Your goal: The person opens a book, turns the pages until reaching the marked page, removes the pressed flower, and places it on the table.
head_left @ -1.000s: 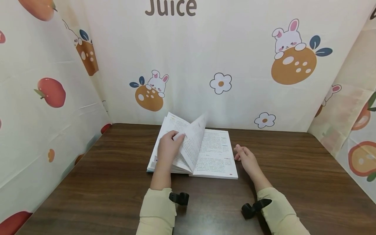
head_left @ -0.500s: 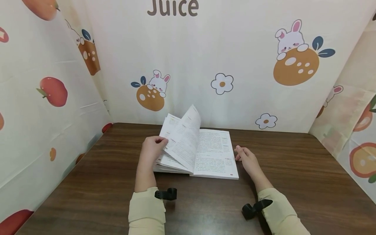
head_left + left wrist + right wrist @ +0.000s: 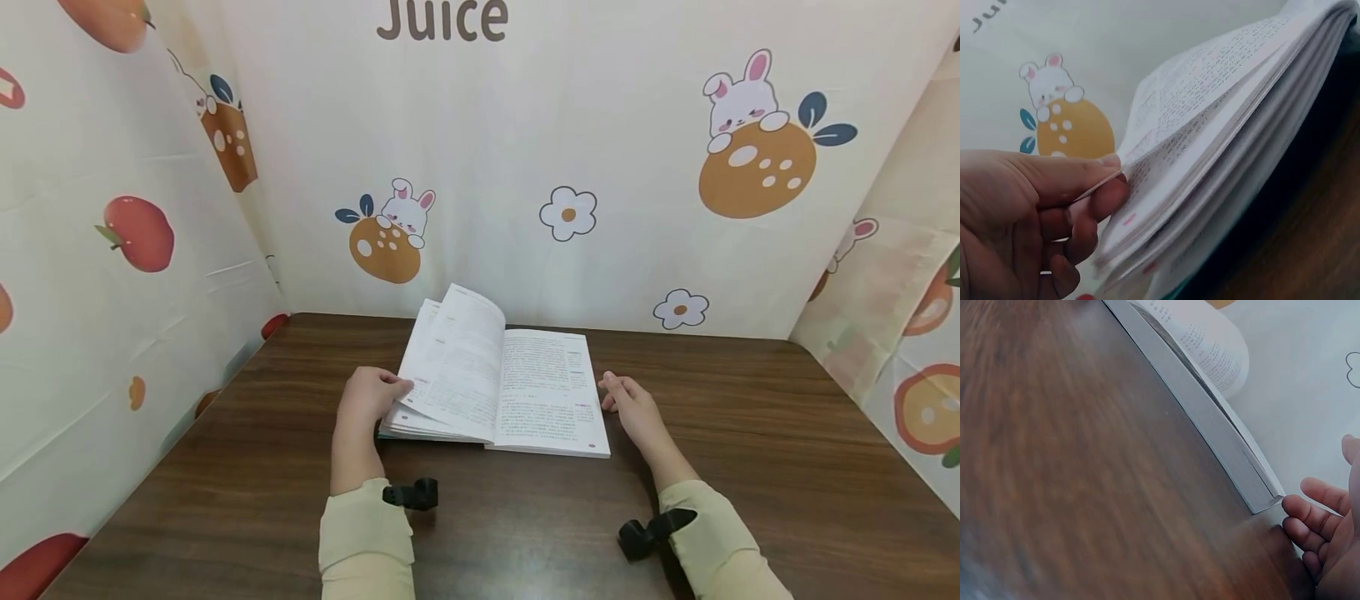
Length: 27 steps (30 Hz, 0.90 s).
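An open book (image 3: 543,392) with printed white pages lies on the table. My left hand (image 3: 365,393) pinches the outer lower corner of a page (image 3: 461,367) between thumb and forefinger. In the left wrist view, that page (image 3: 1210,75) lifts off the stack below it, and the left hand (image 3: 1029,212) has its other fingers curled beneath. Beside the book's right edge rests my right hand (image 3: 628,404), loosely curled and holding nothing. The right wrist view has the right hand's fingertips (image 3: 1297,506) at the corner of the book (image 3: 1210,425); whether they touch is hard to tell.
The brown wooden table (image 3: 525,533) runs back to a pale printed curtain (image 3: 480,167), and the book's far edge lies close to it. More printed cloth (image 3: 75,292) borders the table on the left and right. Each wrist wears a black camera (image 3: 412,494).
My left hand has moved left and slightly toward me, drawing the page over to the left side, where it now lies lower. The right hand has stayed in place.
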Motion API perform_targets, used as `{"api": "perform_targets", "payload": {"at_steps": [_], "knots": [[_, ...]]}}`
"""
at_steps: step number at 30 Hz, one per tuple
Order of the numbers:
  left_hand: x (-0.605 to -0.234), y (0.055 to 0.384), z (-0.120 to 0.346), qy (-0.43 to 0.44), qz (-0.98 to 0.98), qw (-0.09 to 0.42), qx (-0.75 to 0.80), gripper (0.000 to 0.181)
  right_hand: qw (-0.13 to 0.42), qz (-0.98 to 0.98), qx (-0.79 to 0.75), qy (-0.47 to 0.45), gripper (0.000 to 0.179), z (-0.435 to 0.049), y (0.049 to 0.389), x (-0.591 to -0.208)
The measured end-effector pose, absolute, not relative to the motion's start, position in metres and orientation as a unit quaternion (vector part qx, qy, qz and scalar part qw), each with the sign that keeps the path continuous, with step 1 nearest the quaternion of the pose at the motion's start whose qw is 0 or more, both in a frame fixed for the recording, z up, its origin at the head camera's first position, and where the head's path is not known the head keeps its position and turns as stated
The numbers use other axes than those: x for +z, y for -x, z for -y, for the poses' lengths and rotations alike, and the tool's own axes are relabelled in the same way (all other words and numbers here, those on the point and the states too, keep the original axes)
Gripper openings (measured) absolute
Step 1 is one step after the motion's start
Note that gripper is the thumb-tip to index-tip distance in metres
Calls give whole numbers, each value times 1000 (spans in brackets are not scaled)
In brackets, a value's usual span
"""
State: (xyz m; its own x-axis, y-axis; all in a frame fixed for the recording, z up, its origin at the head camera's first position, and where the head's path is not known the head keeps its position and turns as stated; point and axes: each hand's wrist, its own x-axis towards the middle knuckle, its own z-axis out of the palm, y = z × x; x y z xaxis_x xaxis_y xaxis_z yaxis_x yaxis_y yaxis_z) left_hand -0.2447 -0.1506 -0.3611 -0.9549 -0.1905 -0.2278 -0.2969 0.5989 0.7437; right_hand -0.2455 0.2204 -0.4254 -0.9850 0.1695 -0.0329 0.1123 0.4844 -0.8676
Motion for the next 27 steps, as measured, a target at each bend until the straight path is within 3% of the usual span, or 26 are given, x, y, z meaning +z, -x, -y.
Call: {"api": "perform_targets", "payload": {"at_steps": [21,27], "knots": [[-388,246,163,135,-900,141,389,15,40,862,500,79,61,-220,245,-425],[-391,250,163,134,-903,148,380,15,37,862,499,82,67,-221,245,-425]]}}
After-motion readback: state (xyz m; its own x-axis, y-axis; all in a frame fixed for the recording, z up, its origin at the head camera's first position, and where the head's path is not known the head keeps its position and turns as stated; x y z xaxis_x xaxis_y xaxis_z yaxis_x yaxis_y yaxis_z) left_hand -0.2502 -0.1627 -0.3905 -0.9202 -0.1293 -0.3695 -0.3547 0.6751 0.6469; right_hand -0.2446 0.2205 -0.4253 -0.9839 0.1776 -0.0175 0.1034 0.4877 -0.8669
